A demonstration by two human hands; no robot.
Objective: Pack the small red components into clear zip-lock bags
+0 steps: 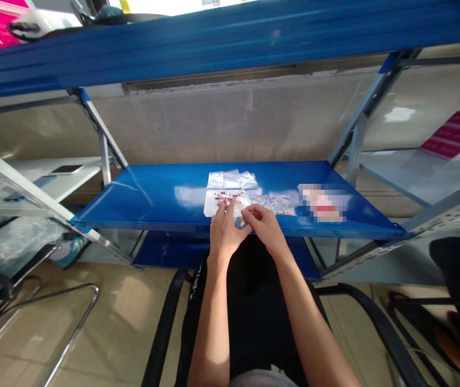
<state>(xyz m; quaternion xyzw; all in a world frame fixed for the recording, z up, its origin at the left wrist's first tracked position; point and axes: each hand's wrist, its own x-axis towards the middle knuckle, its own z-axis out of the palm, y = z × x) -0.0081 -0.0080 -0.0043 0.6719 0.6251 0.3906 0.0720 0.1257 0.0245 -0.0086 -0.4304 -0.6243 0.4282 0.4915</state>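
A small clear plastic bag (238, 219) is held between my two hands at the front edge of the blue shelf. My left hand (227, 232) has it between thumb and index finger, while its other fingers reach over a white tray (209, 209). Small red, white and dark pieces (226, 198) lie in this tray; they are too small to name. My right hand (265, 224) pinches the bag's right side. Behind the tray lie several flat, clear zip bags (231, 179). To the right, two filled zip bags (282, 205) hold similar reddish pieces, one partly behind my right hand.
A pixelated reddish item (322, 203) lies at the right of the blue shelf (153, 193). An upper blue beam (230, 43) crosses above, with metal posts on both sides. A phone (67, 169) rests on the left side shelf. Chair armrests flank my legs.
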